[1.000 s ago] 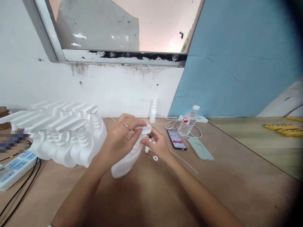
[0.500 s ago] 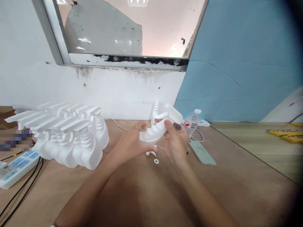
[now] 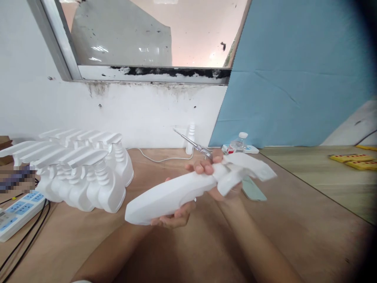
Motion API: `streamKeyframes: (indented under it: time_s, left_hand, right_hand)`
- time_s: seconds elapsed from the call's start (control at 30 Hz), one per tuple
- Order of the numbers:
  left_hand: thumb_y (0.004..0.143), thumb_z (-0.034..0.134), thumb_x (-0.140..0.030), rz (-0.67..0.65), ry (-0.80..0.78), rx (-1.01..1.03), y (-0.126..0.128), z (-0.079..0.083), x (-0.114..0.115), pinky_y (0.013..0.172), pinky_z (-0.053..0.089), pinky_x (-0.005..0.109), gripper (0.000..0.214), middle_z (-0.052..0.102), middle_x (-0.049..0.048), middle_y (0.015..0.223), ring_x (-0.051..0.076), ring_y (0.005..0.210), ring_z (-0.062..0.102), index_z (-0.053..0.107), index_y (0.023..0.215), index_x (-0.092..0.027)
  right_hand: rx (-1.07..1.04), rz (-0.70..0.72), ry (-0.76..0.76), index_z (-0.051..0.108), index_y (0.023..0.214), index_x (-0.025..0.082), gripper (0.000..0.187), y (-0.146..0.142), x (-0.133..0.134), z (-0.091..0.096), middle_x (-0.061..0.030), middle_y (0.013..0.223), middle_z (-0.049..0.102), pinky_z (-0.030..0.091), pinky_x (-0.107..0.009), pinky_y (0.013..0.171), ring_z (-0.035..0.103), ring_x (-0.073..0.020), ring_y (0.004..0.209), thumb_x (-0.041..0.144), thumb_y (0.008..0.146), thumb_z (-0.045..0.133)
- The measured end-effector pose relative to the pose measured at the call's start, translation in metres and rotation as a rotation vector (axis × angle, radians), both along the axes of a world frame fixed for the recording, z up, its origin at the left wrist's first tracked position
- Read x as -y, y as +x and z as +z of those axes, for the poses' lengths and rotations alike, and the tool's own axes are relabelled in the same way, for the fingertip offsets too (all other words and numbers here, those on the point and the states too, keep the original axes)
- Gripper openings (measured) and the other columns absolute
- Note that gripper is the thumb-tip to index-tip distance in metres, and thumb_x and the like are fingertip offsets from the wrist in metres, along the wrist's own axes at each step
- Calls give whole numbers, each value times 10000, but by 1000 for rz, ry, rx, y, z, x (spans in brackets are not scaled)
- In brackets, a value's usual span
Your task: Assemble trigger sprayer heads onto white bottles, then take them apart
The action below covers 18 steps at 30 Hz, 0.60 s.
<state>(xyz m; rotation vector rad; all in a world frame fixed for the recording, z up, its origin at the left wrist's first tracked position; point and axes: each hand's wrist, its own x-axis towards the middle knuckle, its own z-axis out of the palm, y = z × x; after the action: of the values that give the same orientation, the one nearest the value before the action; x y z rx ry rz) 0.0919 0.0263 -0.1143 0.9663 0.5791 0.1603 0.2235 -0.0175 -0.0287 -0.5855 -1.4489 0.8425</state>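
Observation:
A white plastic piece shaped like a spray bottle (image 3: 167, 196) lies tilted across both hands, its smooth long body toward the lower left and its head toward the right. Underneath the body, my left hand (image 3: 178, 216) is closed around it. My right hand (image 3: 204, 167) grips the neck near the head. A screwdriver (image 3: 204, 150) with a clear handle also sits in my right hand, its thin metal shaft pointing up and left. The hands and the piece hide part of the table behind them.
Similar white pieces (image 3: 114, 192) stand in rows at left, beside a power strip (image 3: 25, 206) with black cables. Another ribbed white piece (image 3: 191, 137) stands by the wall. At right are a clear bottle (image 3: 239, 144), a phone (image 3: 253, 189) and yellow objects (image 3: 352, 158).
The white piece has turned over, from ribbed neck showing to smooth back showing, with its body now toward the lower left. The screwdriver's shaft has come into view. My left hand has moved underneath.

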Motion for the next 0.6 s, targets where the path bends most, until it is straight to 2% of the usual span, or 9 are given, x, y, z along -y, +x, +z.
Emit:
streamKeyframes:
  time_s: [0.1,0.17,0.2,0.27,0.3,0.37,0.47,0.53,0.6]
  left_hand:
    - [635,540,-760,-164,-434,-202,32,-37,9,201,133,268,490,360,-22,393,169,244,316,590,770,-291]
    - [608,549,-760,-212,-544,-34,27,-52,19,185,102,257,489,332,-41,384,156,215,272,576,741,-290]
    - [581,583,-757,-268,-541,102,17,-54,22,181,125,250,515,368,-34,399,154,223,304,590,752,-271]
    - [475,637,-799,-456,-391,223,-8,-49,24,173,226,277,693,500,30,473,192,286,434,631,791,-182]
    - [472,658,-793,-421,-301,273,-20,-42,20,185,283,279,739,547,51,516,194,319,476,646,824,-143]
    - [591,670,-719,-152,-152,310,-35,-26,7,261,398,262,700,619,66,628,172,398,539,650,927,-106]
    - [750,600,-649,236,18,257,-35,-9,-25,545,568,307,631,695,143,893,221,672,674,627,1036,-87]
    - [814,545,-611,505,206,178,-26,-6,-50,732,580,352,572,684,176,1067,273,895,684,606,1074,-104]
    - [869,491,-530,791,462,47,-18,-7,-76,802,563,347,472,664,156,1158,270,1007,661,574,1115,-136]
  right_hand:
    - [63,-183,3,651,1023,331,500,18,6,-14,-63,854,652,478,-465,816,605,-273,973,712,700,646]
    - [89,-281,-11,673,988,328,399,36,12,-15,-68,874,662,479,-417,748,615,-256,938,634,732,677]
    - [92,-314,-14,684,960,325,377,47,15,-11,-71,865,666,471,-397,699,621,-245,900,633,743,667]
    - [80,-369,-19,701,916,318,385,71,17,4,-80,842,670,429,-370,601,623,-221,810,662,764,620]
    - [65,-397,-18,708,902,316,404,84,17,14,-85,833,670,395,-364,557,616,-207,764,680,774,588]
    - [8,-440,-5,718,889,319,452,107,15,37,-92,815,667,307,-367,493,580,-178,667,714,798,516]
    - [-191,-372,-13,716,876,354,403,132,14,62,-65,801,638,168,-381,469,430,-124,517,677,851,477]
    - [-274,-279,-76,716,871,334,304,139,14,65,-64,790,601,130,-377,475,352,-111,501,591,854,553]
    - [-280,-212,-153,703,831,291,215,140,13,57,-60,730,541,129,-352,474,336,-105,519,499,778,683]
